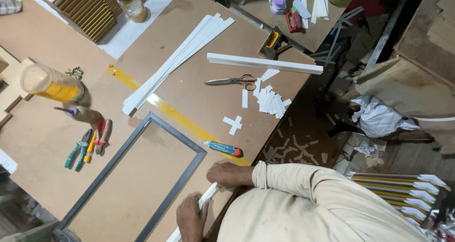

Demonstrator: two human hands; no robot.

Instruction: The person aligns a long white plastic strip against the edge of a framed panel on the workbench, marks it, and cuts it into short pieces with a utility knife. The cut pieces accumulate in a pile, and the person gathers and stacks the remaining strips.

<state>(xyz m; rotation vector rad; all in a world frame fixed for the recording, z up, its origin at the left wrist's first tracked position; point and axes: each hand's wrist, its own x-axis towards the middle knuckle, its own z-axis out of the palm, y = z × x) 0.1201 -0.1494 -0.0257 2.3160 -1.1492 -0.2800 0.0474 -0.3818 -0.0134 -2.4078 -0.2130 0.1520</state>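
Observation:
My right hand [230, 174] rests at the table's near edge, fingers closed on the upper end of a white strip [208, 194]. Lower down, my left hand [192, 218] grips the same strip, which runs diagonally along the table edge. Both hands sit just outside the near corner of a grey rectangular frame [175, 133] lying flat on the brown table [57, 128]. A teal and red utility knife [222, 148] lies just above my right hand, on a long yellow strip [170, 111].
Scissors [232, 81], small cut white pieces [271, 101] and a white cross shape [233, 124] lie mid-table. Long white strips [175, 62] and a white moulding [265, 63] lie beyond. Pliers [78, 149], a yellow jar [50, 83] and a staple gun [272, 40] are about.

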